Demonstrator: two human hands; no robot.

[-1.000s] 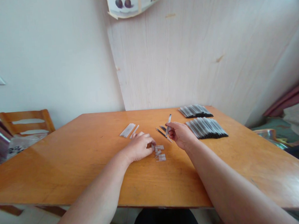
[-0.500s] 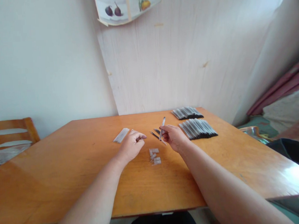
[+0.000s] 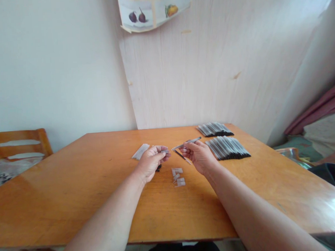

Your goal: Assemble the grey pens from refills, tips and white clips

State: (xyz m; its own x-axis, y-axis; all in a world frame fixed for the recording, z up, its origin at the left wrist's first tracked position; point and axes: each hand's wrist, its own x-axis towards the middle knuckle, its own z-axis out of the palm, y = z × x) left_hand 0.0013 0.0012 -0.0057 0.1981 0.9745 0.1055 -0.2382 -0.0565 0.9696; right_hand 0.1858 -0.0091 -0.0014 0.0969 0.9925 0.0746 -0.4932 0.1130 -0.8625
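My right hand pinches a slim pen, which lies almost level with its narrow end toward the left. Across from it, my left hand has thumb and fingers pressed together on a small greyish piece, too small to name. Under that hand some small black parts show. Clear pen tubes lie in a row behind my left hand, partly covered by it. A dark, thin pen refill rests on the table between my hands. Closer to me are several small translucent pieces.
Two rows of clear pens with black ends, a near one and a far one, lie right of my right hand on the wooden table. A wooden chair stands at left, a black container at right.
The pen in my right hand has turned from nearly upright to nearly level. My left hand now pinches a small piece. Black parts show under it, and fewer refills are visible. The view has shifted slightly.
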